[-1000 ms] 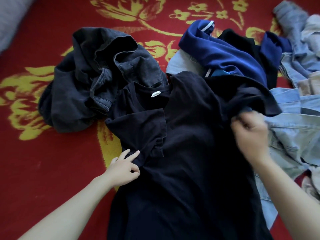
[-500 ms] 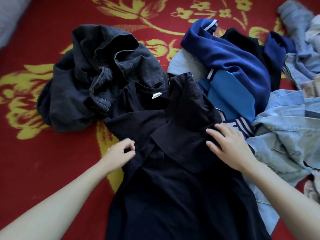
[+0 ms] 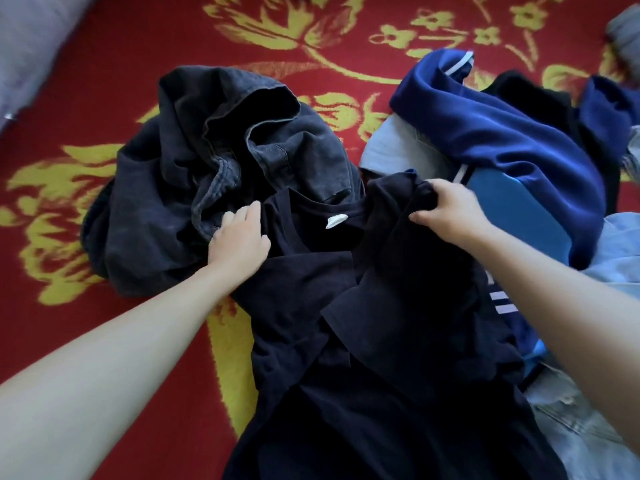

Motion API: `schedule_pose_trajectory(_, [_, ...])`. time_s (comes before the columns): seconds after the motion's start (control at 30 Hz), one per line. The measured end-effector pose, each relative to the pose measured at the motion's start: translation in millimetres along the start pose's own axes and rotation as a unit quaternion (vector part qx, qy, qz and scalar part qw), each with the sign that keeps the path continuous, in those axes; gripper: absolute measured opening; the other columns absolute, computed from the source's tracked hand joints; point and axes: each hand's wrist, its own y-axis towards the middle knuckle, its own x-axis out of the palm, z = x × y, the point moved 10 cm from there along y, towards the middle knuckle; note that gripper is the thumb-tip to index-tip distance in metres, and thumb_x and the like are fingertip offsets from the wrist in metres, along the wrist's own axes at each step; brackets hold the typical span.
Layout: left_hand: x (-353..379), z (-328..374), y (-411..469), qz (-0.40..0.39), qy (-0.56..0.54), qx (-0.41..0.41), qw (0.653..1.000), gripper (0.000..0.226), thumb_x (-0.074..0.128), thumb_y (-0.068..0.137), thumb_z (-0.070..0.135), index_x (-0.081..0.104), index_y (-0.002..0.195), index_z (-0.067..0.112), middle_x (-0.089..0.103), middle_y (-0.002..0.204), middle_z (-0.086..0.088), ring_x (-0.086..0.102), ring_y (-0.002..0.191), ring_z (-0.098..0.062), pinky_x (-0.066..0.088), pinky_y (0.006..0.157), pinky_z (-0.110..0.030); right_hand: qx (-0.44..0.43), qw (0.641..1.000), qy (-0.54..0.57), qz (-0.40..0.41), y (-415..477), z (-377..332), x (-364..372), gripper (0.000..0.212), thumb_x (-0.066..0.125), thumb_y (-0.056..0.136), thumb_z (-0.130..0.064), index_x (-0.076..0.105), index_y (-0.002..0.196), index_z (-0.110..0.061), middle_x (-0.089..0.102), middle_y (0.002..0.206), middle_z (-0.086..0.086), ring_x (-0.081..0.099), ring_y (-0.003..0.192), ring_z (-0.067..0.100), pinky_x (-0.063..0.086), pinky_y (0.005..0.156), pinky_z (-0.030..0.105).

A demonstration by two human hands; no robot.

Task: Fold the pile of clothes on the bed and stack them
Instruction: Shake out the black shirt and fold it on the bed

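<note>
Two hands work the navy T-shirt (image 3: 311,358) lying on the bed's red bedspread (image 3: 104,46) beside grey denim (image 3: 207,150): left hand (image 3: 239,242) flat on one shoulder, fingers relaxed, right hand (image 3: 446,211) with its grip clamped on the bunched other shoulder, so a lopsided pull could skew the fold.

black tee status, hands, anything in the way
Left hand flat on black tee shoulder. Right hand grips its other shoulder. Grey denim, blue jacket crowd its collar.

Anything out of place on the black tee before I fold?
The black T-shirt isn't flat: the right hand grips its bunched shoulder, one sleeve lies askew across the chest, and its collar touches the crumpled dark grey garment.
</note>
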Motion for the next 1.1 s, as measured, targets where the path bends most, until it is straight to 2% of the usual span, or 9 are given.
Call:
schedule_pose_trajectory(0.1, [4,0,22,-0.029,-0.053,-0.037,0.998,0.066,0.051,0.091,0.02,0.017,0.146,0.007,0.03,0.147,-0.014,0.024,0.133,-0.033,0.028,0.104,-0.043,0.087,0.986,0.062,0.129,8,32,-41,0.021,0.065,0.082,-0.02,0.063,0.099,-0.007,0.064,0.107,0.019,0.058,0.104,0.033,0.042,0.081,0.035])
schedule_pose_trajectory(0.23, [14,-4,36,-0.073,-0.071,-0.088,0.991,0.052,0.056,0.088,0.029,0.04,0.135,0.017,0.049,0.133,-0.01,0.03,0.13,-0.03,0.027,0.103,-0.038,0.128,0.985,0.028,0.113,9,51,-47,0.026,0.06,0.086,-0.027,0.055,0.105,-0.009,0.061,0.113,0.015,0.054,0.109,0.032,0.04,0.085,0.037])
schedule_pose_trajectory(0.37, [12,-12,38,-0.038,-0.208,-0.112,0.971,0.006,0.067,0.081,0.021,0.062,0.085,0.021,0.062,0.092,-0.004,0.058,0.102,-0.029,0.039,0.094,-0.032,0.095,0.984,0.12,0.091,12,48,-48,0.015,0.065,0.082,-0.018,0.051,0.081,-0.018,0.058,0.088,0.006,0.056,0.084,0.019,0.042,0.073,0.031])
schedule_pose_trajectory(0.47, [-7,-9,29,-0.025,-0.371,-0.07,0.926,0.026,0.067,0.079,0.002,0.052,0.065,0.019,0.051,0.067,-0.001,0.051,0.063,-0.015,0.042,0.06,-0.021,0.056,0.954,0.288,0.059,3,41,-53,0.032,0.066,0.079,0.0,0.046,0.068,-0.022,0.055,0.068,-0.005,0.051,0.054,-0.005,0.042,0.055,0.01])
schedule_pose_trajectory(0.67, [-70,-4,-52,-0.024,-0.475,0.087,0.875,0.034,0.067,0.075,-0.007,0.046,0.065,0.019,0.054,0.059,0.008,0.048,0.056,-0.002,0.04,0.057,-0.016,0.001,0.931,0.365,-0.017,-47,52,-81,0.041,0.059,0.076,0.017,0.051,0.067,-0.022,0.057,0.05,-0.018,0.052,0.052,-0.007,0.043,0.058,0.007])
schedule_pose_trajectory(0.77, [-76,23,-128,-0.055,-0.407,0.246,0.878,0.033,0.072,0.06,0.007,0.045,0.061,0.028,0.058,0.075,0.011,0.051,0.066,0.002,0.04,0.063,-0.009,0.002,0.949,0.312,-0.051,-86,82,-87,0.06,0.056,0.071,0.026,0.059,0.054,-0.032,0.058,0.051,-0.02,0.053,0.053,-0.008,0.044,0.06,0.004])
schedule_pose_trajectory(0.9, [19,56,-216,-0.125,-0.078,0.422,0.894,0.044,0.065,0.056,0.011,0.031,0.075,0.032,0.041,0.093,0.015,0.049,0.07,-0.009,0.039,0.054,-0.022,-0.04,0.981,0.135,-0.13,-131,138,-54,0.085,0.045,0.064,0.04,0.059,0.063,-0.044,0.068,0.075,-0.026,0.063,0.076,-0.009,0.049,0.072,0.01])
schedule_pose_trajectory(1.0, [86,50,-225,-0.234,0.073,0.342,0.907,0.034,0.059,0.082,0.036,0.046,0.113,0.03,0.036,0.122,0.009,0.052,0.097,-0.017,0.034,0.072,-0.025,-0.122,0.975,-0.144,-0.119,-151,141,-33,0.074,0.057,0.053,0.024,0.056,0.083,-0.044,0.066,0.092,-0.013,0.057,0.094,0.017,0.049,0.08,0.04])
schedule_pose_trajectory(1.1, [74,51,-196,-0.117,0.039,0.304,0.944,0.044,0.043,0.081,0.046,0.06,0.112,0.02,0.055,0.108,-0.002,0.062,0.089,-0.029,0.05,0.072,-0.033,-0.212,0.947,-0.24,-0.015,-163,96,-35,0.025,0.064,0.053,0.002,0.064,0.07,-0.016,0.069,0.088,0.013,0.064,0.082,0.04,0.053,0.059,0.047])
